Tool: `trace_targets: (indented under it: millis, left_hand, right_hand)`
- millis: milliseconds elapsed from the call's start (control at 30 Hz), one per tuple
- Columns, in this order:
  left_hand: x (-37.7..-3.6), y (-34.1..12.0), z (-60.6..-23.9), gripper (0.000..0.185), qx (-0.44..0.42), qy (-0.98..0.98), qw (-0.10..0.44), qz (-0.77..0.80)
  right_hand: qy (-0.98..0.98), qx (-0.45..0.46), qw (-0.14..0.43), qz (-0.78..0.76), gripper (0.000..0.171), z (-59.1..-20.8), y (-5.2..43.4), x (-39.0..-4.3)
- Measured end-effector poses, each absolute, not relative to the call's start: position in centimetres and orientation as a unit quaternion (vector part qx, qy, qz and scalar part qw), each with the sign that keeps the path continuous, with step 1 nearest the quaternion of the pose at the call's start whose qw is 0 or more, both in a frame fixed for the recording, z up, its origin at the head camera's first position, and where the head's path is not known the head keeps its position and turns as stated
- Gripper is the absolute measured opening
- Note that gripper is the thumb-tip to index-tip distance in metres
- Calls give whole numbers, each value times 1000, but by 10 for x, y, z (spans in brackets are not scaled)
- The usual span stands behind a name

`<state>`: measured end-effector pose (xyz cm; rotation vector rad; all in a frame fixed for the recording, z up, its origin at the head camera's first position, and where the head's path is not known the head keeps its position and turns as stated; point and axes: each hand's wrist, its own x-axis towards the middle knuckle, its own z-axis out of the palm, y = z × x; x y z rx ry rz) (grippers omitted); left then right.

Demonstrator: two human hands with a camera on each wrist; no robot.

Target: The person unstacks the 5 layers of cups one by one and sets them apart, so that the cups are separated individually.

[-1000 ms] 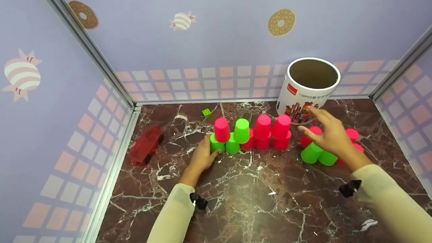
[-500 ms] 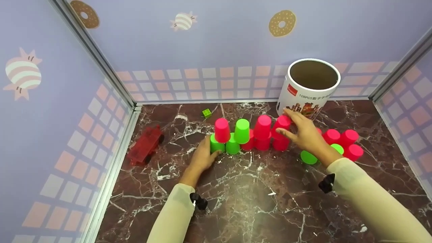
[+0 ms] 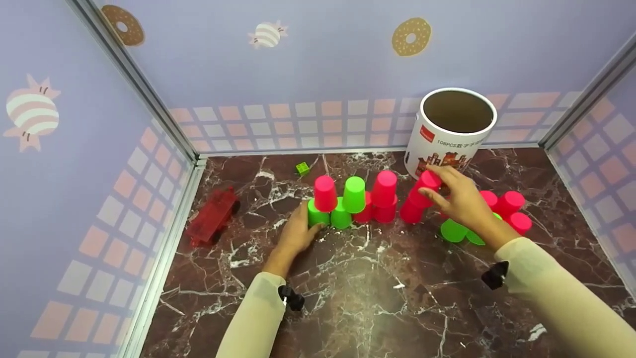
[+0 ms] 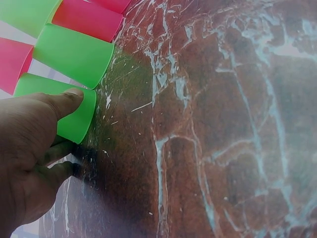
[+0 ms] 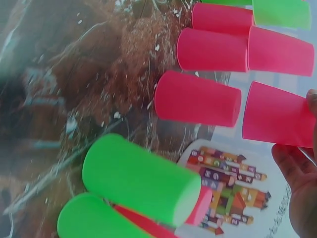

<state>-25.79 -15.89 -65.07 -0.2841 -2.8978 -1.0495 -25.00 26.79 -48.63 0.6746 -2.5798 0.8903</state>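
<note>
A marble tabletop [image 3: 357, 298] is filling the lower half of the frame, walled in by lilac panels. A white cardboard tube [image 3: 449, 133] is standing open-mouthed at the upper right. A red toy vehicle [image 3: 212, 216] is lying at centre left. Mid-frame, a row of upturned cups is running left to right. The left hand [image 3: 297, 233] is resting against the end green cup [image 3: 317, 215], thumb pressing its side and fingers loosely curled beside it. The right hand [image 3: 459, 201] is pinching the top pink cup [image 3: 427, 183] between fingers and thumb, tilted above a lower pink cup [image 3: 411, 211]. Loose pink and green cups [image 3: 502, 216] are lying behind that wrist. A tiny green block [image 3: 302, 168] is sitting near the back wall.
</note>
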Motion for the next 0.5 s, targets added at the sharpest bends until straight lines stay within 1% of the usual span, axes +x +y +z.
trace_targets:
  millis: [433, 500]
  left_hand:
    - [-260, -160, -654, 73, -98, -935, 29, -340]
    - [-258, -158, -652, 71, -102, -933, 41, -344]
  right_hand:
    - [-904, 249, 197, 285, 64, -483, 312, -207]
    - [-903, 251, 200, 286, 65, -485, 317, -199]
